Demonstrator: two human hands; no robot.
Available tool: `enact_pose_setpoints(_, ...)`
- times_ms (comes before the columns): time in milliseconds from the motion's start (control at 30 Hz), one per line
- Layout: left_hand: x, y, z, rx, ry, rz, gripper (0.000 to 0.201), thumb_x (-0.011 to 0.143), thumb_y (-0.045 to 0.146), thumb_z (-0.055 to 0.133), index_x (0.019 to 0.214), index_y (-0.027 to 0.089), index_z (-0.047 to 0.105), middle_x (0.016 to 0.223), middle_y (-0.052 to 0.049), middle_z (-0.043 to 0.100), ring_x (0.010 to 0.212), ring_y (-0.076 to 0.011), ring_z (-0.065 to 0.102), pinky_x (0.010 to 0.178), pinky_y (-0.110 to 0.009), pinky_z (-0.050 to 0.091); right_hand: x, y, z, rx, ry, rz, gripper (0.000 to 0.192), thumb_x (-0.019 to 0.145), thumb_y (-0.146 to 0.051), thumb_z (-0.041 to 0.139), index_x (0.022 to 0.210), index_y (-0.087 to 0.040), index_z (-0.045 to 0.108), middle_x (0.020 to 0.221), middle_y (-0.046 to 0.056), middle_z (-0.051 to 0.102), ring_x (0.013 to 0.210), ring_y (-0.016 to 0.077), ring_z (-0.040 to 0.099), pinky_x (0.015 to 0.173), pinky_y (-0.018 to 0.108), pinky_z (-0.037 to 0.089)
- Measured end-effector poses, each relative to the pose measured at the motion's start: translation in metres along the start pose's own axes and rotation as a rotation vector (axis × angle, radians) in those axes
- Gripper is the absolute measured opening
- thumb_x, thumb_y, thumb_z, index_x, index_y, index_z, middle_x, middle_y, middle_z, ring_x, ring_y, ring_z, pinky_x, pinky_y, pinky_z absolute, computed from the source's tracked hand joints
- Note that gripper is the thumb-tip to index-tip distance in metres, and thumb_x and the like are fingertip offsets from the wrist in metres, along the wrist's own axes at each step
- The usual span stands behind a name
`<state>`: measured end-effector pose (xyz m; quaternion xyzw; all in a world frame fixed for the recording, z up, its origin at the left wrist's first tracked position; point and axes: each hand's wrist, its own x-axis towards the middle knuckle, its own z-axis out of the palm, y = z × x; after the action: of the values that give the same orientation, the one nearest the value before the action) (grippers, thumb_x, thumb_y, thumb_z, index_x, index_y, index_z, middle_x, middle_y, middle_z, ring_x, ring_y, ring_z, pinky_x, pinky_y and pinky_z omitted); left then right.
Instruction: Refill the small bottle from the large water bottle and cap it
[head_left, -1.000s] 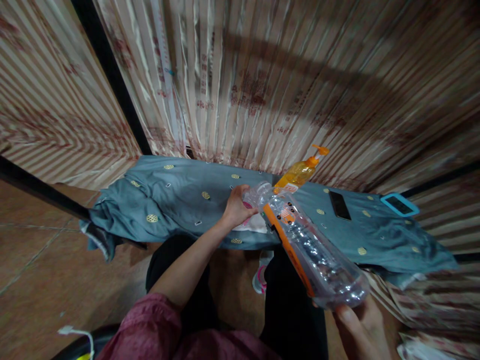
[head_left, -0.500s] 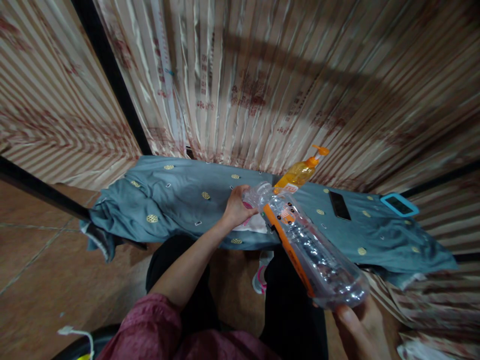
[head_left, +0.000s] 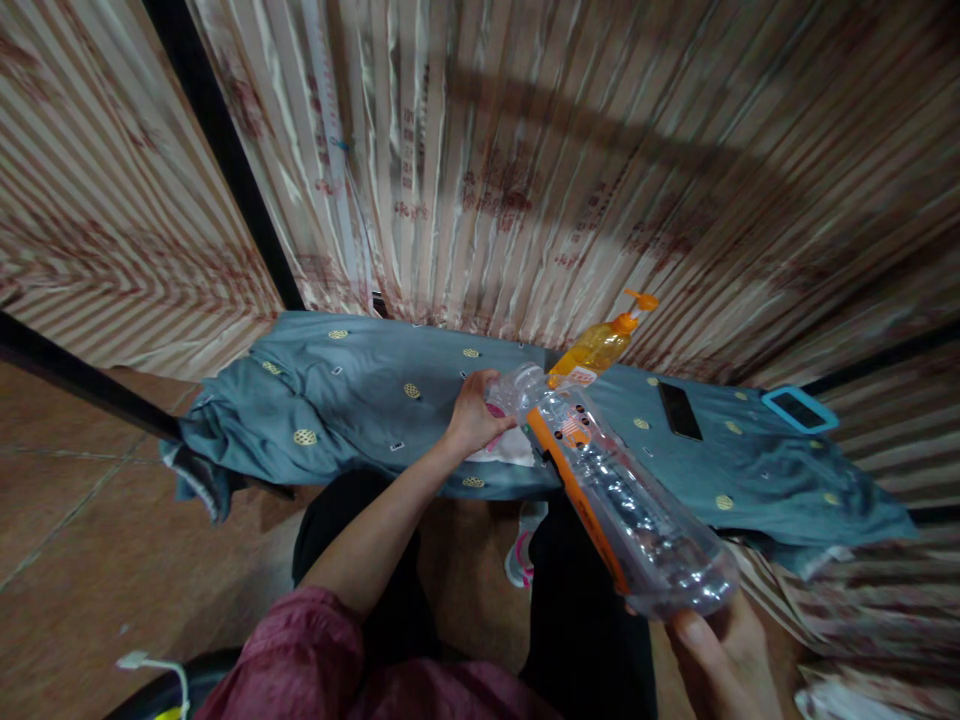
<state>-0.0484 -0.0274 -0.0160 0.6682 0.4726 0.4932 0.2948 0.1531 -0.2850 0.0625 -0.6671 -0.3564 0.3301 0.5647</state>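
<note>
We hold the clear, ribbed plastic bottle tilted, neck away from us, above the near edge of the blue cloth-covered surface. Our right hand cups its base, fingers curled under. Our left hand closes round the neck, pinching there; the cap is hidden. An orange pump bottle stands just behind; leftward the cloth lies open.

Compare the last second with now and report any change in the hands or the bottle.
Nothing visibly changed. The left hand stays at the neck of the clear plastic bottle, the right hand still holds its base, and the orange pump bottle and black phone lie where they were.
</note>
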Motion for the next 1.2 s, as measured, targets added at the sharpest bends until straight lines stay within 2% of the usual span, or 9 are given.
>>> enact_pose_setpoints(200, 0.0004, 0.0015, -0.0010, -0.004, -0.015, -0.002, 0.063, 0.057, 0.024, 0.095, 0.112, 0.019, 0.062, 0.118, -0.012, 0.071, 0.117, -0.0342, 0.068, 0.107, -0.051, 0.054, -0.0020, -0.0041, 0.0019, -0.008, 0.003, -0.013, 0.066, 0.074, -0.067, 0.081, 0.121, -0.023, 0.067, 0.110, 0.006, 0.079, 0.103, 0.0225, 0.071, 0.091, 0.026, 0.052)
enact_pose_setpoints(367, 0.0003, 0.0015, -0.0011, -0.013, -0.011, -0.004, 0.066, 0.058, 0.031, 0.097, 0.113, 0.020, 0.062, 0.120, -0.011, 0.071, 0.118, -0.0343, 0.068, 0.109, -0.052, 0.053, -0.0038, -0.0062, 0.0037, 0.001, 0.013, -0.014, 0.064, 0.074, -0.065, 0.081, 0.120, -0.023, 0.066, 0.111, 0.005, 0.078, 0.105, 0.0220, 0.070, 0.093, 0.025, 0.051)
enact_pose_setpoints(533, -0.0002, 0.0021, -0.0010, -0.010, -0.008, -0.002, 0.064, 0.059, 0.032, 0.096, 0.113, 0.021, 0.062, 0.120, -0.011, 0.071, 0.119, -0.0339, 0.068, 0.108, -0.052, 0.053, -0.0004, 0.0004, -0.0006, -0.013, -0.035, -0.053, 0.061, 0.078, -0.063, 0.078, 0.122, -0.022, 0.065, 0.112, 0.007, 0.077, 0.104, 0.0244, 0.070, 0.090, 0.030, 0.051)
enact_pose_setpoints(667, 0.0000, 0.0039, -0.0021, 0.004, -0.013, -0.004, 0.063, 0.059, 0.029, 0.095, 0.113, 0.020, 0.062, 0.119, -0.011, 0.071, 0.117, -0.0338, 0.069, 0.107, -0.051, 0.054, 0.0005, 0.0004, -0.0002, 0.032, -0.027, -0.029, 0.063, 0.074, -0.061, 0.082, 0.122, -0.024, 0.065, 0.116, 0.006, 0.077, 0.110, 0.0250, 0.069, 0.092, 0.029, 0.050)
enact_pose_setpoints(833, 0.0003, 0.0054, -0.0025, 0.003, -0.005, -0.007, 0.063, 0.058, 0.028, 0.096, 0.112, 0.021, 0.063, 0.117, -0.009, 0.071, 0.116, -0.0332, 0.069, 0.107, -0.051, 0.054, 0.0011, -0.0002, -0.0002, 0.021, -0.014, -0.034, 0.064, 0.074, -0.062, 0.082, 0.121, -0.024, 0.066, 0.110, 0.006, 0.077, 0.104, 0.0246, 0.070, 0.091, 0.031, 0.051)
enact_pose_setpoints(967, 0.0003, 0.0051, -0.0025, 0.003, -0.014, -0.015, 0.065, 0.058, 0.028, 0.097, 0.113, 0.018, 0.063, 0.119, -0.012, 0.070, 0.119, -0.0346, 0.068, 0.109, -0.052, 0.054, 0.0006, -0.0006, -0.0010, -0.010, -0.014, -0.024, 0.068, 0.074, -0.065, 0.080, 0.126, -0.023, 0.066, 0.120, 0.009, 0.077, 0.111, 0.0275, 0.070, 0.097, 0.033, 0.051)
enact_pose_setpoints(1200, 0.0001, 0.0030, -0.0015, 0.003, -0.006, -0.001, 0.065, 0.058, 0.027, 0.096, 0.113, 0.020, 0.062, 0.120, -0.010, 0.071, 0.119, -0.0337, 0.068, 0.109, -0.052, 0.053, 0.0026, 0.0025, -0.0023, 0.016, -0.015, -0.025, 0.068, 0.072, -0.063, 0.082, 0.125, -0.023, 0.067, 0.117, 0.009, 0.077, 0.109, 0.0277, 0.070, 0.095, 0.035, 0.051)
